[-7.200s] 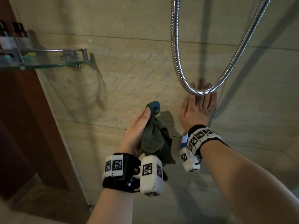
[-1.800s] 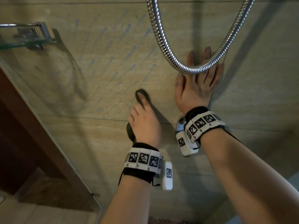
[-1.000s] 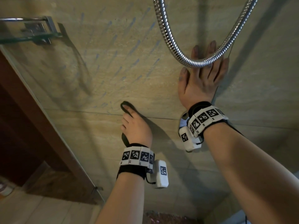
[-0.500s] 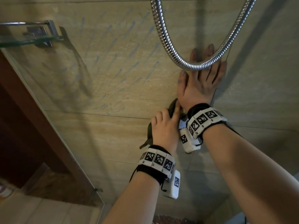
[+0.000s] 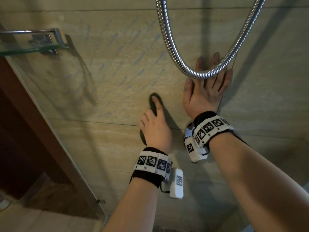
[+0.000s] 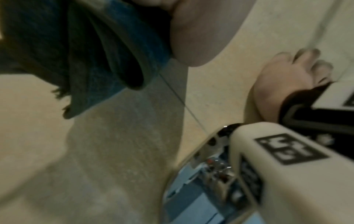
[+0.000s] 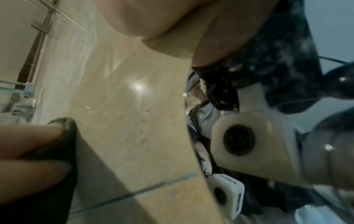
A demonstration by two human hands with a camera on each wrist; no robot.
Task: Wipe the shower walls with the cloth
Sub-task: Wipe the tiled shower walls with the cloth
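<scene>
A dark blue-green cloth (image 5: 151,103) lies flat on the beige tiled shower wall (image 5: 117,72) under my left hand (image 5: 155,126). The hand's straight fingers press it against the tile just above a grout line. The left wrist view shows the cloth (image 6: 95,53) bunched under the palm. In the right wrist view the cloth (image 7: 70,136) edges out past the left fingers (image 7: 28,136). My right hand (image 5: 205,92) rests flat on the wall to the right, fingers spread, holding nothing. Faint blue streaks (image 5: 137,57) mark the tile above the cloth.
A chrome shower hose (image 5: 168,44) loops down in front of the right hand's fingers. A glass shelf (image 5: 30,47) on a metal bracket sticks out at upper left. A glass panel (image 5: 55,131) and a brown wall (image 5: 20,123) close off the left side.
The left hand has slid the cloth up and to the left, away from the right wrist, after sweeping right from the lower left. The right hand stays planted on the wall.
</scene>
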